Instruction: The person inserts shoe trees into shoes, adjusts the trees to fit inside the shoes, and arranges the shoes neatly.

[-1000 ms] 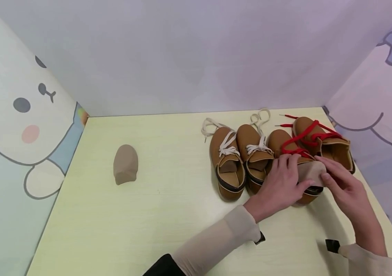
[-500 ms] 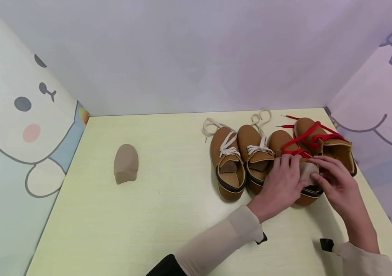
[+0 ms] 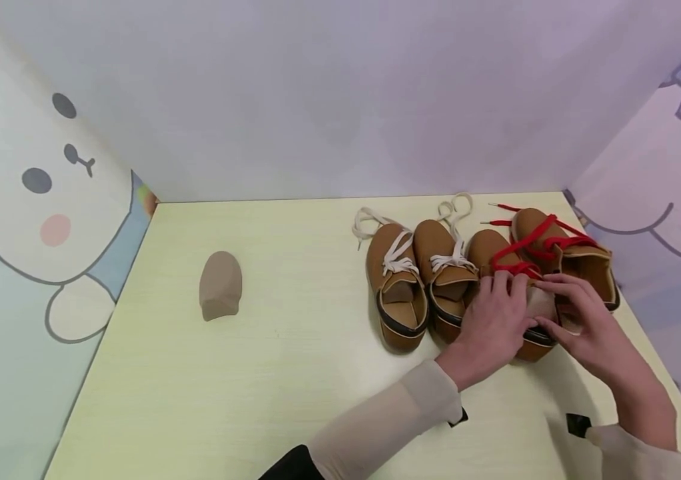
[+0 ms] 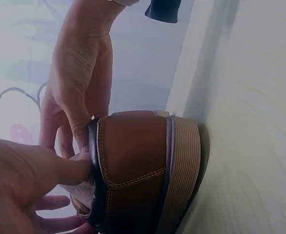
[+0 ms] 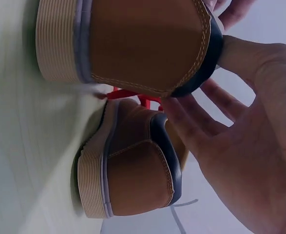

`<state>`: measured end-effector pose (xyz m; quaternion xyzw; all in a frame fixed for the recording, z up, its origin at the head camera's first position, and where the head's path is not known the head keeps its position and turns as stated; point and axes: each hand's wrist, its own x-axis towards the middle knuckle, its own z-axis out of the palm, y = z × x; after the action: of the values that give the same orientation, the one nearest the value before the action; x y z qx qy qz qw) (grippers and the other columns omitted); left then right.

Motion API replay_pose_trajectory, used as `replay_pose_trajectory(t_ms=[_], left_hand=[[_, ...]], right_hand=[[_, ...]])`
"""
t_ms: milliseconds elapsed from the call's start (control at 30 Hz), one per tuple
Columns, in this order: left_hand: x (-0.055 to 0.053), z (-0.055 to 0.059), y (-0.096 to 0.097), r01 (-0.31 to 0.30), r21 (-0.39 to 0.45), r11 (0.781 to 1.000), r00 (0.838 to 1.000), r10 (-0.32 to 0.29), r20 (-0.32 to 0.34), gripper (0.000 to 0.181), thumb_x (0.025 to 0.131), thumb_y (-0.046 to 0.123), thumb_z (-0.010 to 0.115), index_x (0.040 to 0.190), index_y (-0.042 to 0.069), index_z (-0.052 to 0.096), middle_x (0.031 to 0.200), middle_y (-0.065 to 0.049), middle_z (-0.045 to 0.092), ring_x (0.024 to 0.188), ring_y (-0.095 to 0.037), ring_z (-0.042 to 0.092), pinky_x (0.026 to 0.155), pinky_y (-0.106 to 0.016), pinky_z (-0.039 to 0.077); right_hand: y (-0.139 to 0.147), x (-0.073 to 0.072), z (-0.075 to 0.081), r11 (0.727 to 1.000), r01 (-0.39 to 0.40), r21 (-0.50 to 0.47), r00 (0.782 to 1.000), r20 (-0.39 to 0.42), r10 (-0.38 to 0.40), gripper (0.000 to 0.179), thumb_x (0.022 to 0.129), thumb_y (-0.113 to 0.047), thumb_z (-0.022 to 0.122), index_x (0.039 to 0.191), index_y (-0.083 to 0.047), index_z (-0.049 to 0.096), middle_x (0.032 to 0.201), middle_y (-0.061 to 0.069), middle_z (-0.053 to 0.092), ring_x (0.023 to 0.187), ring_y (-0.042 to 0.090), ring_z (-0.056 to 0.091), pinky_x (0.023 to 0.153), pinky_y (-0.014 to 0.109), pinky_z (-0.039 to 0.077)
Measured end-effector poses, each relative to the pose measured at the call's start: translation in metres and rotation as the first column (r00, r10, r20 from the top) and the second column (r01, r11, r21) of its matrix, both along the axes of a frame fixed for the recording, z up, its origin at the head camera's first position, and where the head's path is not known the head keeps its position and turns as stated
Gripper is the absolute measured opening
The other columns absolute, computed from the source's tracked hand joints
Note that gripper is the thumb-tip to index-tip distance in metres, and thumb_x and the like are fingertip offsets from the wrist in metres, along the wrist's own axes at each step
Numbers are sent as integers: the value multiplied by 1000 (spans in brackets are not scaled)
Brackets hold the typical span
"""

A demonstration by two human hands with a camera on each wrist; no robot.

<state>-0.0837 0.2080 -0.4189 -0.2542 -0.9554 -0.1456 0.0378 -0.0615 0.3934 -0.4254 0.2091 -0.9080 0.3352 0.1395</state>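
In the head view, a brown shoe with red laces (image 3: 486, 248) is partly hidden under both hands. A grey-beige shoe insert (image 3: 540, 305) sits in its opening, its front part out of sight. My left hand (image 3: 492, 327) holds the shoe's left side, with the thumb near the heel collar. From the right, my right hand (image 3: 595, 330) pinches the insert between thumb and fingers. The left wrist view shows both thumbs close together at the dark collar of the shoe (image 4: 133, 151). The right hand's fingers (image 5: 189, 122) lie along the collar in the right wrist view.
A second red-laced shoe (image 3: 586, 270) stands close on the right. To the left are two white-laced shoes, one outer (image 3: 397, 287) and one inner (image 3: 445, 273), both with inserts inside. Another insert (image 3: 220, 285) lies alone on the left of the pale table (image 3: 292, 267).
The insert has gone deeper into the red-laced shoe, and less of it shows above the opening. My right hand has followed it to the left; my left hand has barely moved.
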Motion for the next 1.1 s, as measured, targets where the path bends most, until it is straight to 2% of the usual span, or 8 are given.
replay_pose_trajectory(t_ms=[200, 333, 567, 633, 700, 767, 867, 1100], left_hand=[[-2, -1, 0, -19, 5, 1000, 1000, 19, 4, 67, 94, 57, 69, 145, 22, 44, 135, 4, 51, 115, -10, 49, 94, -14, 49], [-2, -1, -2, -8, 12, 1000, 1000, 8, 27, 70, 94, 56, 69, 149, 22, 42, 138, 4, 49, 118, -10, 48, 95, -14, 50], [0, 1, -3, 4, 33, 999, 999, -6, 54, 71, 93, 55, 70, 150, 24, 40, 138, 4, 48, 118, -10, 47, 91, -14, 51], [0, 0, -3, 9, 30, 1000, 999, -11, 45, 71, 93, 55, 70, 149, 24, 40, 138, 4, 48, 116, -10, 48, 90, -13, 51], [1, 0, -3, 13, 27, 1000, 999, -14, 32, 70, 93, 56, 71, 148, 24, 41, 137, 4, 49, 115, -10, 48, 89, -13, 51], [1, 0, -3, 13, 29, 1000, 1000, -14, 22, 71, 93, 55, 72, 149, 24, 42, 136, 4, 50, 115, -10, 49, 89, -13, 51], [1, 0, -4, 12, 26, 1000, 1000, -13, 14, 72, 93, 55, 72, 150, 23, 42, 137, 4, 50, 115, -10, 49, 89, -13, 51], [1, 2, -5, 27, -10, 1000, 1000, -27, -5, 73, 95, 55, 69, 153, 22, 40, 138, 3, 50, 116, -10, 49, 94, -13, 49]], right_hand=[[-3, 0, 0, 998, 18, 62, 1000, -17, -17, 86, 56, 31, 83, 134, 9, 56, 139, 26, 48, 134, -14, 32, 97, -6, 33], [-5, -2, 1, 995, 29, 95, 999, -30, -26, 85, 56, 28, 85, 133, 7, 57, 138, 28, 48, 132, -14, 29, 96, -7, 30], [-10, -9, 2, 983, 34, 181, 998, -58, -24, 81, 56, 22, 90, 127, 6, 54, 129, 29, 49, 123, 38, 40, 101, -5, 14], [-11, -10, 3, 981, 48, 189, 998, -48, -40, 82, 57, 21, 90, 128, 7, 51, 127, 29, 48, 120, 44, 41, 102, -4, 12], [-13, -12, 4, 976, 65, 206, 998, -27, -60, 86, 58, 18, 91, 133, 8, 48, 128, 31, 48, 120, 47, 41, 112, 8, 24], [-15, -14, 6, 968, 81, 236, 997, -4, -82, 92, 59, 15, 92, 137, 8, 44, 128, 33, 47, 119, 50, 41, 116, 34, 39], [-18, -20, 8, 954, 96, 283, 993, 38, -111, 94, 61, 9, 94, 141, 8, 43, 127, 37, 45, 116, 55, 42, 93, 69, 42], [-23, -34, 8, 936, 103, 336, 986, 90, -141, 75, 65, 9, 91, 128, 10, 49, 119, 38, 46, 106, 56, 45, 88, 73, 40]])
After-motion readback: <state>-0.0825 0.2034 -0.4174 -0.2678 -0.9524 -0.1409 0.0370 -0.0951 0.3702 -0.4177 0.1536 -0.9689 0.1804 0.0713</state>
